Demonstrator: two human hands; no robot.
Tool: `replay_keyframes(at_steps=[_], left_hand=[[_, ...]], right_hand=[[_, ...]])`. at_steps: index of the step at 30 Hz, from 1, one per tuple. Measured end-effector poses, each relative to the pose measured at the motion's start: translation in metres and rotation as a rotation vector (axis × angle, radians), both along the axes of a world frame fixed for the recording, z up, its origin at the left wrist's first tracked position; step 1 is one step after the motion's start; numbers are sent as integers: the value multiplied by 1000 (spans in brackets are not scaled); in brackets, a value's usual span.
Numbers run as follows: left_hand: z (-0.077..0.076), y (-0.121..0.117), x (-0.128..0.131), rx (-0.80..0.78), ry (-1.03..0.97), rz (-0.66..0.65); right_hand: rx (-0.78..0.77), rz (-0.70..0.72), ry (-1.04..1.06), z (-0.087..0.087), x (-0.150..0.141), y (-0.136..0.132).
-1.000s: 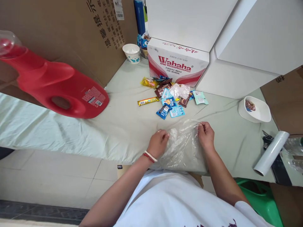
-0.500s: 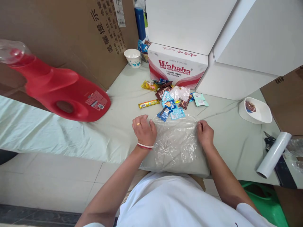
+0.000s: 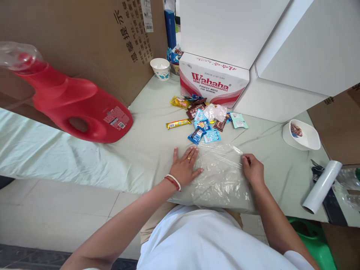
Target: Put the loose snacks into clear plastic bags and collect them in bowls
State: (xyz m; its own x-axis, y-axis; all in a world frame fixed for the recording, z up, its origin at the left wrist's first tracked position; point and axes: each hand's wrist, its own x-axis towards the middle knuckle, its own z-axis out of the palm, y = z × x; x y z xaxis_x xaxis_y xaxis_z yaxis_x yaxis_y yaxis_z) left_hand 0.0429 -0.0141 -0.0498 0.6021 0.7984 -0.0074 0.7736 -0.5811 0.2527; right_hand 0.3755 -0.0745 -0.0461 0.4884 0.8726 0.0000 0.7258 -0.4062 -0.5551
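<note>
A clear plastic zip bag [image 3: 222, 180] lies flat on the cloth-covered table in front of me. My left hand [image 3: 184, 167] rests flat with fingers spread, its fingertips and thumb at the bag's left edge. With thumb and fingers pinched together, my right hand [image 3: 253, 168] grips the bag near its upper right corner. Just beyond the bag is a heap of wrapped snacks: a dark blue packet [image 3: 197, 135], a light blue packet [image 3: 212, 136], a brown packet [image 3: 221, 123], a yellow stick packet [image 3: 178, 123] and a pale green packet [image 3: 239, 120].
A white and red Wahaha carton [image 3: 213, 80] stands behind the snacks. Left is a big red jug [image 3: 84, 108]; a paper cup [image 3: 160, 69] is at the back. On the right are a white bowl [image 3: 309, 138] holding a wrapper, a plastic film roll [image 3: 322, 187] and scissors [image 3: 317, 170].
My left hand has gone from a loosely curled pose to lying flat with fingers spread. The bag and my right hand have shifted slightly right and nearer to me.
</note>
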Motion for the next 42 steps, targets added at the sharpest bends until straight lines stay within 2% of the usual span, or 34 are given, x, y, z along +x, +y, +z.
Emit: replay_keyframes(at_steps=[2,5,7,8,9,10,12,13,14,16,19,23,26,29,31,32,35,37,39,42], left_hand=[[-1,6,-8,-23,-9,-69],[-2,13,-16,-62,-20,-147],[-1,17,-19,-104,-25,-184],[1,20,-20,-130,-27,-205],[3,24,-20,-158,-28,-226],[5,28,-21,-189,-29,-248],[9,39,-23,-257,-35,-282],[11,45,-24,-295,-46,-290],[13,50,-25,-333,-64,-290],[18,59,-25,-393,-111,-274],[25,62,-16,-409,-142,-209],[33,44,10,-299,-104,-10],[29,24,24,-183,-65,117],[17,10,24,-110,-59,139],[9,6,19,-82,-60,122],[5,5,16,-73,-57,102],[-2,4,11,-33,-40,40],[-4,3,9,-9,-27,22],[-4,3,7,-7,-9,8],[-3,3,3,-17,16,-25]], right_hand=[[-38,-6,-12,7,14,3],[-18,-8,-219,33,20,14],[109,37,-335,56,5,20],[184,114,-340,66,-10,22],[243,244,-308,74,-29,21],[264,438,-252,79,-50,20],[216,893,-156,79,-94,12],[159,1078,-133,74,-115,6],[106,1195,-118,67,-132,0],[16,1314,-107,51,-159,-13],[-39,1338,-110,30,-181,-26],[-19,1279,-134,18,-204,-33],[-38,1243,-134,18,-214,-35],[-99,1347,-89,33,-204,-28],[-163,1393,-64,52,-186,-7],[-185,1356,-77,61,-177,9],[-90,1060,-289,80,-157,73],[-49,1015,-447,80,-154,118],[-90,1067,-545,76,-158,153],[-161,1132,-613,73,-160,178]])
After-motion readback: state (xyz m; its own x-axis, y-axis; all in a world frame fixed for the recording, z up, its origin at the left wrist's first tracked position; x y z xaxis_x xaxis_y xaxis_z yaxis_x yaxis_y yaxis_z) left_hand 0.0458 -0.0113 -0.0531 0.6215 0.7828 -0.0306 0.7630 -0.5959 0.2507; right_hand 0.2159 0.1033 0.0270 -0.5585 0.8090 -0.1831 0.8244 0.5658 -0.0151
